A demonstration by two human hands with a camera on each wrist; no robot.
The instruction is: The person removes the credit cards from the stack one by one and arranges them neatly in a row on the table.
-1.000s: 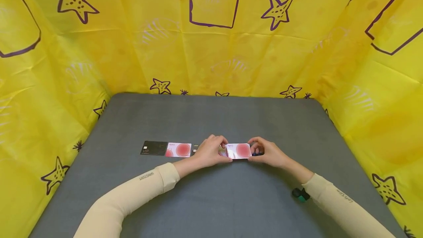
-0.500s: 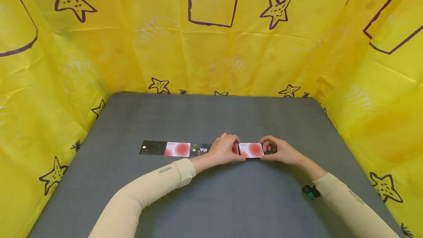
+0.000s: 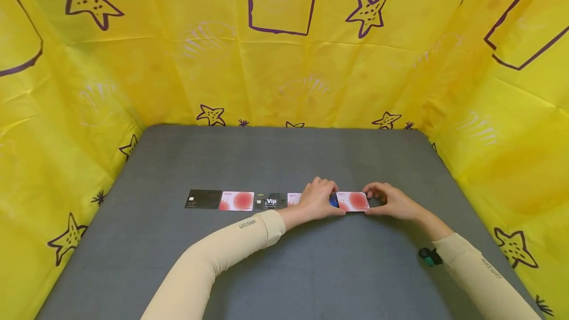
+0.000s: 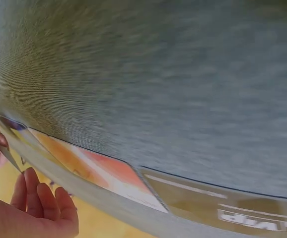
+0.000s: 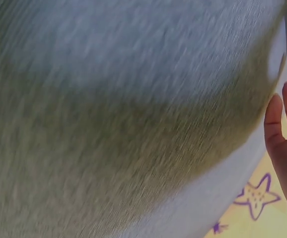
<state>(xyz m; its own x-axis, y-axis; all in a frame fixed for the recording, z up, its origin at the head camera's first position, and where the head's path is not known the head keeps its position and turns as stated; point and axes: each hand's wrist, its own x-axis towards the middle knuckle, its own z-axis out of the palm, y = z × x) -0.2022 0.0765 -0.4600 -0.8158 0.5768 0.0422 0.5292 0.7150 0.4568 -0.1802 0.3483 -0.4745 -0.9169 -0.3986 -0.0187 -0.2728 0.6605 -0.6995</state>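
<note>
In the head view, both hands pinch a pink-and-white card (image 3: 353,201) with red circles, one at each side edge. My left hand (image 3: 316,201) has its thumb and fingers at the card's left corners. At the right corners are the thumb and fingers of my right hand (image 3: 393,202). A sliver of something blue (image 3: 333,200) shows by the left fingers. Left of them runs a row: a black VIP card (image 3: 203,199), a pink-and-white card (image 3: 237,201), a dark Vip card (image 3: 270,201) and a pink-and-white card (image 3: 293,198) partly covered by my left hand.
The cards lie on a grey cloth-covered table (image 3: 284,162). Yellow curtains (image 3: 266,78) with starfish drawings enclose its back and sides. A black-and-green strap (image 3: 430,257) sits at the right wrist.
Both hands have moved right along the row, keeping the pink-and-white card between them. The dark Vip card and part of another pink-and-white card have come into sight behind the left hand.
</note>
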